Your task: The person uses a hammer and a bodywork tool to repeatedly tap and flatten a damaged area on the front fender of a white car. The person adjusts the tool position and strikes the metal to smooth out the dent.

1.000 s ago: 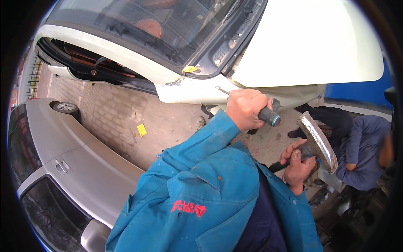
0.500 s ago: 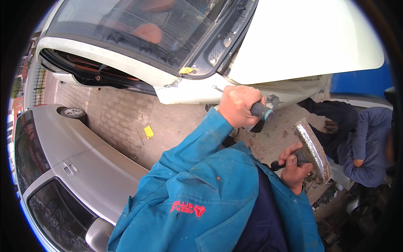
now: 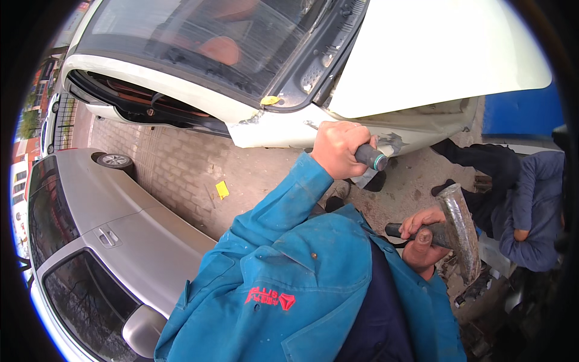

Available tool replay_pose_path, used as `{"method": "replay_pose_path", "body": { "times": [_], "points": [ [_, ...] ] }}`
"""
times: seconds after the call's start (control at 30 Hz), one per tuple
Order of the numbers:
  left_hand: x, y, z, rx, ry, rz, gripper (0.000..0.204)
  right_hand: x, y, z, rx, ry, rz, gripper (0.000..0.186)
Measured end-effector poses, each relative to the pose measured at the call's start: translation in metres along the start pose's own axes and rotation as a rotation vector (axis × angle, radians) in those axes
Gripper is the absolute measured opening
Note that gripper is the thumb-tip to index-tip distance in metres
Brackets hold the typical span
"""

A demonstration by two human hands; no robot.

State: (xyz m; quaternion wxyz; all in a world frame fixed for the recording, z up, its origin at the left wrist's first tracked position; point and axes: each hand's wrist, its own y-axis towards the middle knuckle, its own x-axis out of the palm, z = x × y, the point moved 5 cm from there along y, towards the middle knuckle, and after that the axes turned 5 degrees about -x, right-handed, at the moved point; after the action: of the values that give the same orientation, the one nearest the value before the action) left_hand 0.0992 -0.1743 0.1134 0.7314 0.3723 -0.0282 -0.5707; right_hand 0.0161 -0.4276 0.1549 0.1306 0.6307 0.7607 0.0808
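My left hand [image 3: 339,151] is wrapped round the dark handle of what looks like a screwdriver [image 3: 369,156], its butt ringed in teal. A short piece of thin metal shank shows past the other side of the fist, by the white car's fender [image 3: 283,128]. Lower right, my right hand [image 3: 424,253] grips a hammer [image 3: 462,236] by its dark handle, close to the worn metal head. The head is apart from the screwdriver's butt. Beyond my left fist, the fender has a grey, scraped patch [image 3: 393,143].
Above the fender the white hood [image 3: 440,54] is raised. A silver car [image 3: 120,223] stands at left on brick paving, near a yellow scrap [image 3: 222,190]. A person in dark clothes [image 3: 531,205] is close by at right. Loose parts [image 3: 473,292] lie below the hammer.
The hammer has moved right and slightly down, away from the screwdriver's butt, and its head has turned. My left hand stays on the screwdriver, almost in place. The view has shifted a little.
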Motion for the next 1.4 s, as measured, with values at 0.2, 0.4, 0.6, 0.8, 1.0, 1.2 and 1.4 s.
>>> {"method": "replay_pose_path", "body": {
  "times": [0.2, 0.4, 0.6, 0.8, 1.0, 1.2, 1.4],
  "points": [
    [-0.02, 0.0, -0.008, -0.018, 0.066, 0.04, 0.032, -0.008, -0.014, 0.033, 0.127, -0.351, -0.226, 0.03],
    [-0.001, -0.009, 0.003, -0.013, 0.084, -0.028, 0.019, -0.013, -0.019, 0.032, 0.244, -0.103, -0.131, 0.036],
    [-0.003, -0.009, -0.004, -0.037, 0.017, -0.027, 0.019, -0.009, -0.024, 0.034, 0.258, -0.121, -0.107, 0.037],
    [-0.006, -0.007, -0.002, -0.031, 0.011, -0.056, 0.019, -0.013, -0.029, 0.037, 0.218, -0.136, -0.139, 0.038],
    [-0.009, -0.001, 0.002, 0.011, -0.079, -0.037, 0.032, -0.009, -0.026, 0.039, 0.245, -0.14, -0.142, 0.042],
    [-0.01, 0.0, 0.001, -0.011, -0.073, -0.012, 0.032, -0.004, -0.019, 0.028, 0.222, -0.165, -0.155, 0.046],
    [-0.006, -0.007, -0.007, -0.038, -0.003, -0.097, 0.017, 0.005, -0.007, 0.016, 0.115, -0.039, -0.104, 0.037]
  ]
}}
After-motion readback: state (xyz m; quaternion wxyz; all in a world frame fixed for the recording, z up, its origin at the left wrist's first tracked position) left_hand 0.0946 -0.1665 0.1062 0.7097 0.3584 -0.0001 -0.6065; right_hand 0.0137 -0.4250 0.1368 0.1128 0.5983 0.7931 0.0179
